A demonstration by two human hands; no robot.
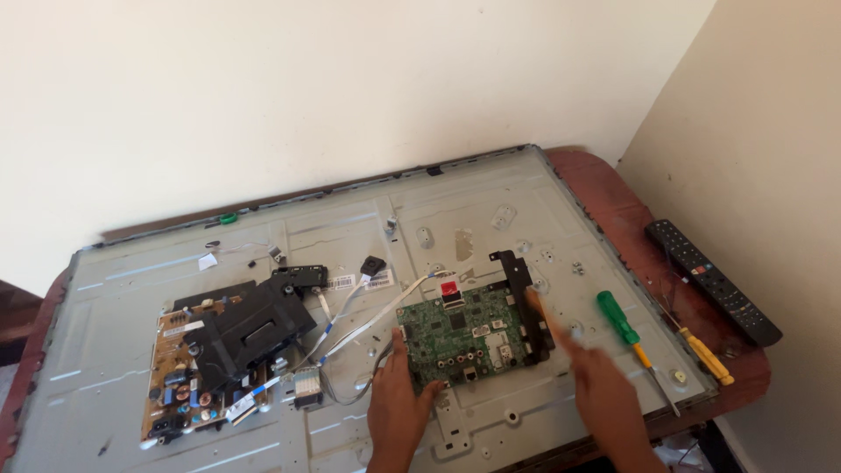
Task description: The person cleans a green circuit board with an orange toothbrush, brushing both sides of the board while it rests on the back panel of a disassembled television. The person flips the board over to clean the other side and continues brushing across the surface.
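A green circuit board (460,333) with a black bracket along its right side lies on the grey metal back panel (263,420) of a flat screen set. My left hand (396,403) rests on the board's near left corner, fingers on its edge. At the board's right side, by the black bracket (524,298), my right hand (600,390) is blurred, its fingers spread and holding nothing. A red-tabbed flat cable (448,289) plugs into the board's far edge.
A tan power board (180,385) with black cover (250,328) sits at the left, white ribbon cables (359,320) running between. A green-handled screwdriver (624,322), a yellow-handled one (708,357) and a black remote (711,280) lie at the right on the reddish table (613,206).
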